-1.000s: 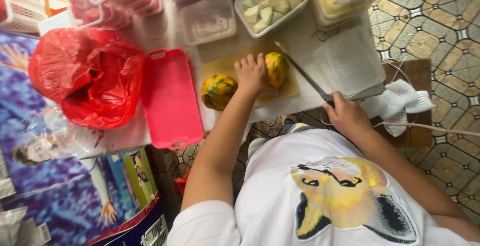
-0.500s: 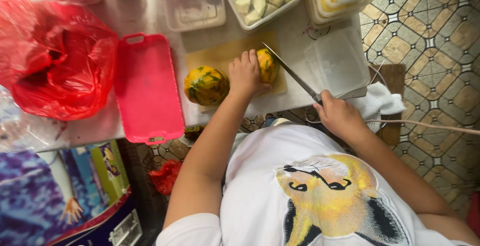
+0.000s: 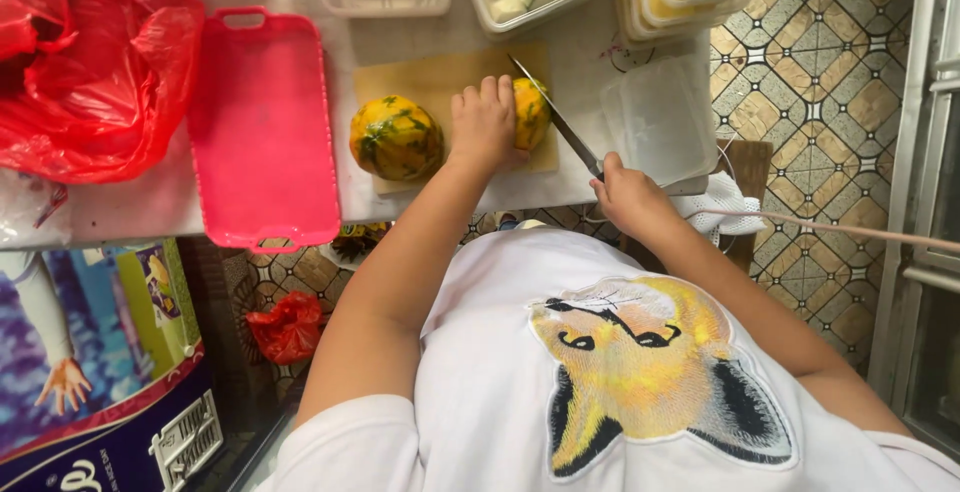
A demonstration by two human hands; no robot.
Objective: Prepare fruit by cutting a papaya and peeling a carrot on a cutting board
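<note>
Here, on the counter (image 3: 120, 217), two orange-green fruit pieces lie on one pale cutting board (image 3: 420, 77) — one whole half (image 3: 394, 138) free, the other piece (image 3: 530, 112) under the left hand (image 3: 484, 122), fingers pressed together on it. Slicing seems underway; the next stroke needs a steady downward draw. One knife (image 3: 550, 112) — the right hand (image 3: 628, 192) is clenched around its handle.

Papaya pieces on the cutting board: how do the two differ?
The left papaya piece lies free, untouched; the right papaya piece is pinned by the left hand, the knife at it. The left shows whole and looks larger; the right is half hidden. Both have orange-yellow skin with green patches.
</note>
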